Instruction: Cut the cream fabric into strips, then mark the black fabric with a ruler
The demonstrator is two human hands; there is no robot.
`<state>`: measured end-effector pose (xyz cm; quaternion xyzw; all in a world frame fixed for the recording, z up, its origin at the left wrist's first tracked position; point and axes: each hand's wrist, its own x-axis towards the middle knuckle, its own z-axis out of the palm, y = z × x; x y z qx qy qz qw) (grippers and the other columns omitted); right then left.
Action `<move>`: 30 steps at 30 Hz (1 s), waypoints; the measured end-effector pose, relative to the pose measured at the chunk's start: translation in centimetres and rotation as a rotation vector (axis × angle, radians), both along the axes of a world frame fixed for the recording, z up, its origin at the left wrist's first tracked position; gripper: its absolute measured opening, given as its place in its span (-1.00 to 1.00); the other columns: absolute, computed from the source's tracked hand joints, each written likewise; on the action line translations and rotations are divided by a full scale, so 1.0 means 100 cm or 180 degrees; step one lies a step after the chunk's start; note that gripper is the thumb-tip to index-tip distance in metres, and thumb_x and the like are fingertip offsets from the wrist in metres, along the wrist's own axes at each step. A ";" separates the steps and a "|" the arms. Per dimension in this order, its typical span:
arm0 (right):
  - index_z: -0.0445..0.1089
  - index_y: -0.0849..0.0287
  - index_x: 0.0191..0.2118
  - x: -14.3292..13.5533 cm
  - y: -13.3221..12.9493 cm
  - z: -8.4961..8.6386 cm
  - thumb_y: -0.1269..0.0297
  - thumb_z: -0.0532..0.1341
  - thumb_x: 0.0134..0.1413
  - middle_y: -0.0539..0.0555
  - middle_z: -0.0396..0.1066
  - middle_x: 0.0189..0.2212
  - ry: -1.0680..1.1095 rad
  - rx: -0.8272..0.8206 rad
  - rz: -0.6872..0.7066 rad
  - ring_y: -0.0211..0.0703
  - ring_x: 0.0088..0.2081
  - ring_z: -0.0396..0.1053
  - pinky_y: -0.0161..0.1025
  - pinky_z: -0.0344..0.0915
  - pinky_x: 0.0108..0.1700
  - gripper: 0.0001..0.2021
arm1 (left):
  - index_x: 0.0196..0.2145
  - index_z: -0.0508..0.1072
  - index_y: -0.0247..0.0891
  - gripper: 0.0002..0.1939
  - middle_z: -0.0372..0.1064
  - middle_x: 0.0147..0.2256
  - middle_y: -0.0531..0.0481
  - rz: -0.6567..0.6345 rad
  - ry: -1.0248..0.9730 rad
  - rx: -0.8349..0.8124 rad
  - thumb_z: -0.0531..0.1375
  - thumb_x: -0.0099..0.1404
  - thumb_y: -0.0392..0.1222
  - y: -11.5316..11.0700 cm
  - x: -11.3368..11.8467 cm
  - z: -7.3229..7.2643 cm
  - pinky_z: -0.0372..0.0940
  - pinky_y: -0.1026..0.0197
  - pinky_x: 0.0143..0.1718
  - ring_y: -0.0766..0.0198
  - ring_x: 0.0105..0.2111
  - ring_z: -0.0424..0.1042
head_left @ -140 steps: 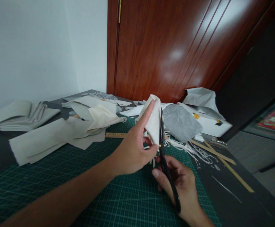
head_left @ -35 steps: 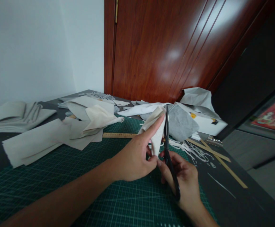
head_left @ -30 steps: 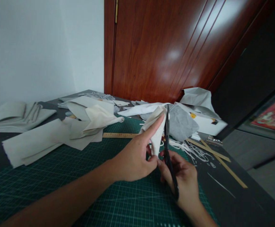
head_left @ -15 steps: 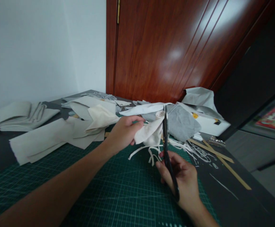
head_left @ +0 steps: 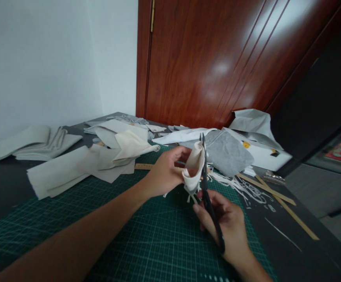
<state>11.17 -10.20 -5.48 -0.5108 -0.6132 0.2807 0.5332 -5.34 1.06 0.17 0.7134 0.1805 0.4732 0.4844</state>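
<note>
Left hand (head_left: pixel 167 170), fingers part-closed on off-white, curled fabric (head_left: pixel 199 161), now sits nearer the black-handled metal scissors (head_left: pixel 206 197), bringing cloth alongside the blades; right hand (head_left: pixel 229 219) grips the handles.

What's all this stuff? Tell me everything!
Scissors: 1, black, centre
Held cloth: 1, cream, centre
Cutting mat: 1, green, front
Ruler: 1, tan, middle
Cloth pieces: many, pale, left
Back cloths: several, grey and white, behind scissors
Cords: many, white, right
Wooden strips: 2, tan, right
Possible box: 1, white, back right
Table: 1, dark, underneath
Door: 1, reddish, back
Wall: 1, white, left
Left hand: 1, bare, on held cloth
Right hand: 1, bare, holding scissors
</note>
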 end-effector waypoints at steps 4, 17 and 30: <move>0.49 0.17 -0.19 0.000 -0.001 0.001 0.17 0.36 0.14 -0.08 0.34 -0.58 0.0006 0.0094 0.0060 -0.30 -0.62 0.23 -0.34 0.20 -0.60 -0.80 | -0.22 0.39 -0.29 -0.71 0.45 -0.28 0.00 0.0447 -0.0096 0.0042 0.35 0.10 -0.35 -0.001 0.003 0.000 0.31 0.23 -0.28 0.28 -0.31 0.44; 0.49 0.15 -0.19 -0.002 0.001 -0.002 0.19 0.37 0.13 -0.11 0.33 -0.59 0.0040 0.0065 0.0128 -0.32 -0.64 0.23 -0.36 0.16 -0.62 -0.82 | -0.17 0.30 -0.19 -0.75 0.37 -0.29 0.07 0.1243 -0.0449 0.0529 0.30 0.26 -0.25 0.007 -0.006 0.002 0.27 0.27 -0.29 0.31 -0.31 0.38; 0.49 0.13 -0.19 -0.001 -0.001 -0.003 0.20 0.35 0.16 -0.13 0.25 -0.60 -0.0136 0.0084 0.0270 -0.33 -0.61 0.13 -0.38 0.11 -0.59 -0.85 | -0.23 0.48 -0.25 -0.79 0.44 -0.37 0.03 0.1326 -0.0037 0.0472 0.28 0.26 -0.07 0.008 -0.022 0.023 0.25 0.27 -0.42 0.28 -0.40 0.35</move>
